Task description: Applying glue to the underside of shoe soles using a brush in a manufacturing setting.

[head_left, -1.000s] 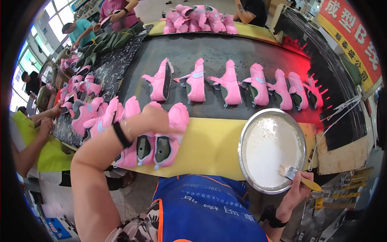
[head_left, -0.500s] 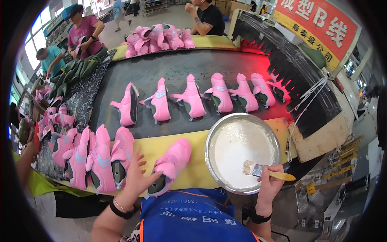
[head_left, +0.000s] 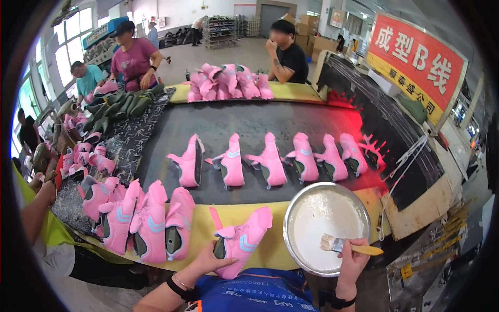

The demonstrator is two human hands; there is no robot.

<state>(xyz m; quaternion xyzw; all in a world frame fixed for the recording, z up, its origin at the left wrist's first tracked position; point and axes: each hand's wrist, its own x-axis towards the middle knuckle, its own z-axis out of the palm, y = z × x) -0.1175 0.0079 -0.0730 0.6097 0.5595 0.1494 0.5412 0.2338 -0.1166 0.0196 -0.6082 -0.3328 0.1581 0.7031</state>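
Note:
My left hand [head_left: 209, 261] grips a pink shoe upper [head_left: 245, 240] by its heel end, thumb along the side. The shoe is tilted, toe pointing up and right, with light blue stripes showing and a dark green form inside its opening. In my right hand [head_left: 353, 262] is a paintbrush [head_left: 368, 250] with a yellow handle, its pale bristles over the white liquid [head_left: 317, 223] in a round metal bowl [head_left: 287, 229]. Whether the bristles touch the liquid, I cannot tell. Left of my left hand, several pink shoes [head_left: 152, 229] stand close together.
On the dark conveyor belt [head_left: 208, 114] a row of pink shoes [head_left: 270, 164] runs toward a red-lit opening [head_left: 353, 125] at right. More pink shoes [head_left: 228, 83] are heaped at the far edge. Green shoe forms [head_left: 122, 106] lie left. Several people are nearby; a forearm [head_left: 39, 205] shows at left.
My left hand has closed on the pink shoe and turned it so its striped side shows. The right hand still has the brush at the bowl. The view has tilted upward.

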